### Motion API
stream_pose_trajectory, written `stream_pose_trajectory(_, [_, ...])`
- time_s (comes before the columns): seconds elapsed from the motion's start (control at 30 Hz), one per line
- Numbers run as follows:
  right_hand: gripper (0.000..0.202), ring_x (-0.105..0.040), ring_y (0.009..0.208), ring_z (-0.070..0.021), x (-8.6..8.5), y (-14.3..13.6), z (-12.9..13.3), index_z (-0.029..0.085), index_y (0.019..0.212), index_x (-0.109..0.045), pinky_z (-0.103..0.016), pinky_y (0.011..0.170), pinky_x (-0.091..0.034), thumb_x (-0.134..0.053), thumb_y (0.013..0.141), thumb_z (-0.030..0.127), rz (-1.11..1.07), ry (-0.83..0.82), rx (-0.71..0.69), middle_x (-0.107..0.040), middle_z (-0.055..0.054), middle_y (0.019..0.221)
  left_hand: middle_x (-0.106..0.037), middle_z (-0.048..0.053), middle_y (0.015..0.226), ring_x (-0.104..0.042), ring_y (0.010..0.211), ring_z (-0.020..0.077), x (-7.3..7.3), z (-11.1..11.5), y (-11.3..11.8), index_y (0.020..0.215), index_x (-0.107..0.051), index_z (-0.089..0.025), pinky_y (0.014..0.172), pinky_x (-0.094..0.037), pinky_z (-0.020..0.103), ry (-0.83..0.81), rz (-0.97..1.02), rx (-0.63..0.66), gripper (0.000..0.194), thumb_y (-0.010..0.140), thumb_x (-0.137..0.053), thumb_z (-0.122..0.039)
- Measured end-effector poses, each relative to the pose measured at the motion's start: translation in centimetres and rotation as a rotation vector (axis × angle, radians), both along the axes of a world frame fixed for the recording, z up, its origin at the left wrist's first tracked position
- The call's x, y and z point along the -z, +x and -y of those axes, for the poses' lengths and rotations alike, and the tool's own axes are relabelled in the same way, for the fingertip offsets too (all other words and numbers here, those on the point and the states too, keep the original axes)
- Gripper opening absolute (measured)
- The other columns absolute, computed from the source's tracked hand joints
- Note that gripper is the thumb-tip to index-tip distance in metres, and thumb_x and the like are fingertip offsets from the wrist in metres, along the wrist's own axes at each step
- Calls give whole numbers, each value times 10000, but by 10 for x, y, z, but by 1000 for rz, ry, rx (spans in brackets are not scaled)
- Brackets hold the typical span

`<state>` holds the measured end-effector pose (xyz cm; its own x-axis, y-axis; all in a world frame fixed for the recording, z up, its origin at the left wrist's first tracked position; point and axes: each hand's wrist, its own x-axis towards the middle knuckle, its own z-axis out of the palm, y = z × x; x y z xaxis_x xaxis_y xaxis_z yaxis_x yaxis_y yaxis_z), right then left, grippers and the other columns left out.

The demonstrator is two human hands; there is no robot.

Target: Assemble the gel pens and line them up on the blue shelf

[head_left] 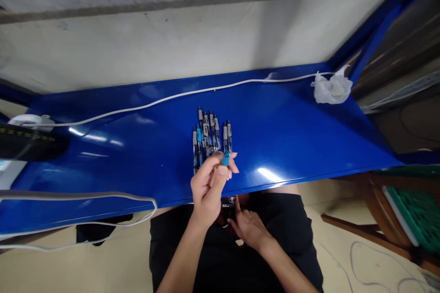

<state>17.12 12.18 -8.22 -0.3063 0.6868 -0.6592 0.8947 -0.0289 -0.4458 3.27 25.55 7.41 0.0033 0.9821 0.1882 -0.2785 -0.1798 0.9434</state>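
Just above the shelf's near edge, my left hand pinches a blue pen between thumb and fingers. Only its blue end shows; the rest is hidden by the hand. Behind that hand lies a loose group of clear-barrelled pens, several with grey clips, and among them one with a blue top. Two grey-clipped pens lie slightly apart on the right. My right hand is low, over the lap, its index finger stretched out to a phone with a lit screen, partly under the shelf edge.
A white cable runs along the back of the blue shelf. Crumpled white plastic sits at the right end. A black object and a white device are at the left. More white cable loops over the near-left edge.
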Motion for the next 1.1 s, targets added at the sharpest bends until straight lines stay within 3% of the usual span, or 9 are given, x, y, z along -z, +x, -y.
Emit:
stream_pose_trajectory(0.1, [797, -798, 1147, -367, 4, -1, -2, 31, 1761, -204, -435, 972, -602, -523, 1096, 332, 0, -2, 24, -801, -271, 1241, -744, 75, 955, -672, 877, 205, 1, -1, 0, 1187, -815, -236, 803, -570, 352, 38, -81, -68, 197, 1048, -722, -340])
stream_pose_trajectory(0.33, [778, -807, 1098, -397, 12, -2, -3, 6, 1748, -243, -467, 931, -610, -496, 1104, 363, 52, 6, -17, -796, -296, 1223, -773, 85, 994, -719, 880, 223, 2, 0, -1, 1124, -826, -243, 755, -607, 359, 8, -108, -108, 202, 968, -829, -370])
stream_pose_trajectory(0.53, [761, -802, 1117, -372, 7, 0, -6, 14, 1744, -260, -440, 943, -600, -485, 1108, 366, 32, 11, 10, -801, -274, 1239, -833, 84, 993, -788, 926, 251, 1, 1, 0, 1197, -789, -228, 859, -630, 402, -41, -42, -44, 210, 1044, -736, -362])
stream_pose_trajectory(0.6, [707, -807, 1105, -363, 1, 2, -9, 55, 1726, -338, -423, 931, -602, -484, 1115, 379, 6, 41, 39, -810, -244, 1238, -850, 89, 1023, -810, 977, 260, 0, 1, 0, 1221, -758, -222, 941, -618, 424, -65, 9, 5, 211, 1091, -665, -360])
stream_pose_trajectory(0.7, [509, -819, 1062, -333, -18, 5, -17, 154, 1562, -596, -383, 900, -611, -473, 1130, 395, -108, 170, 157, -824, -179, 1228, -859, 92, 1014, -819, 1044, 278, 0, 1, 0, 1171, -703, -217, 1007, -593, 444, -102, 67, 53, 187, 1110, -633, -380])
stream_pose_trajectory(0.8, [388, -818, 1037, -273, -47, 13, -25, 211, 1326, -742, -339, 919, -622, -465, 1151, 417, -376, 369, 359, -833, -117, 1184, -857, 99, 1005, -818, 1061, 295, 0, 0, 0, 1117, -663, -220, 941, -610, 426, -135, 76, 89, 188, 1091, -665, -406])
stream_pose_trajectory(0.9, [306, -809, 928, -242, -81, 24, -32, 203, 1250, -760, -327, 853, -650, -561, 1127, 400, -601, 596, 505, -832, -94, 1066, -848, 119, 1040, -802, 1087, 296, -3, -1, 1, 1088, -707, -203, 921, -619, 410, -110, 25, 109, 196, 1063, -711, -398])
stream_pose_trajectory(1.03, [152, -790, 827, -208, -115, 31, -40, 224, 1196, -740, -317, 786, -669, -689, 1071, 294, -692, 772, 508, -824, -70, 1009, -819, 110, 1034, -781, 1029, 256, -9, -5, 2, 1017, -792, -185, 895, -630, 374, -40, -49, 109, 167, 1004, -795, -351])
stream_pose_trajectory(1.1, [210, -791, 828, -193, -126, 29, -44, 228, 1274, -690, -308, 790, -673, -699, 1065, 253, -729, 802, 529, -820, -59, 1014, -805, 97, 997, -776, 988, 239, -11, -6, 2, 966, -808, -179, 881, -634, 359, -27, -66, 111, 152, 966, -838, -328])
